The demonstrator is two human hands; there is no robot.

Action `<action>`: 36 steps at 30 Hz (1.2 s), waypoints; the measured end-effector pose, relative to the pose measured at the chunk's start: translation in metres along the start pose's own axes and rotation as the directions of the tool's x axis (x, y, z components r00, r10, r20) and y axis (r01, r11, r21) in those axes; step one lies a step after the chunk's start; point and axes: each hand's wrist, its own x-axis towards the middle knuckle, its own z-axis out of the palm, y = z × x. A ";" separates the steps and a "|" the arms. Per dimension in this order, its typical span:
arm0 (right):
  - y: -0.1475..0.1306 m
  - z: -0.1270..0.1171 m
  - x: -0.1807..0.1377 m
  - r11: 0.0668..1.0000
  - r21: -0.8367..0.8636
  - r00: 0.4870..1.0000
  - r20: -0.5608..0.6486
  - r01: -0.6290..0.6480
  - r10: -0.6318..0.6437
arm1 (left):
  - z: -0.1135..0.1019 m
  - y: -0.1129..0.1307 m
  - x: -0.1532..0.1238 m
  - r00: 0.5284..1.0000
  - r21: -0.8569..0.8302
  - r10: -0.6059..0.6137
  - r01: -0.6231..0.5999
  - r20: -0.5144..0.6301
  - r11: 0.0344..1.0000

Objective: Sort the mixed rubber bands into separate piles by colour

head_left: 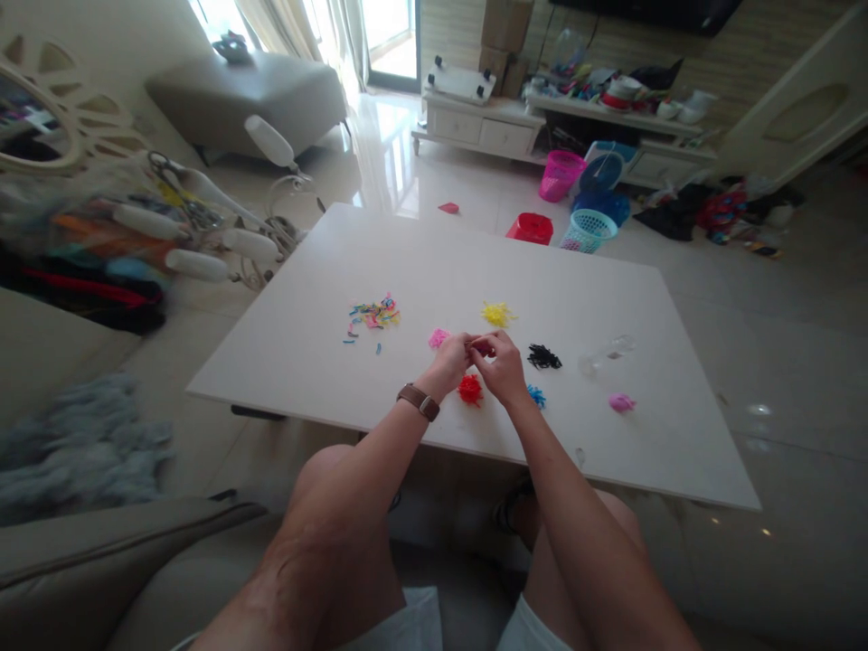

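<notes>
My left hand (453, 358) and my right hand (500, 362) meet over the white table (305, 362), fingers pinched together on a small pink-red piece (481, 344) between them. A brown watch sits on my left wrist. Small sorted piles lie around the hands: red (469, 390) just below them, pink (438, 338) to the left, yellow (497, 314) behind, black (543, 357) to the right, blue (536, 396) by my right wrist. A mixed multicoloured heap (372, 316) lies further left.
Another pink pile (621, 402) and a clear plastic bag (607, 353) lie at the table's right. Beyond the table stand a red tub (530, 228) and pink, blue and teal baskets (588, 230) on the floor. A sofa is at my left, with my knees under the table edge.
</notes>
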 end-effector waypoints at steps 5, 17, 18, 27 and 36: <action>-0.001 0.000 0.003 0.999 0.032 0.999 -0.033 -0.041 0.042 | 0.000 0.004 -0.001 1.000 0.012 -0.022 0.022 -0.021 1.000; -0.008 -0.006 0.005 0.997 0.014 0.993 -0.092 -0.075 0.076 | -0.004 0.003 -0.004 0.988 0.055 0.048 -0.057 0.150 0.997; -0.009 -0.007 0.004 0.996 0.003 0.991 -0.104 -0.089 0.089 | -0.005 0.003 -0.005 0.985 0.066 0.041 -0.053 0.168 0.996; -0.010 -0.015 -0.002 0.975 -0.047 0.967 -0.146 -0.219 0.210 | -0.005 0.002 -0.008 0.979 0.102 -0.075 0.057 0.190 0.993; 0.032 -0.018 0.042 0.903 0.275 0.877 -0.266 -0.329 0.401 | 0.000 0.016 -0.011 0.977 -0.066 -0.114 0.128 0.181 0.990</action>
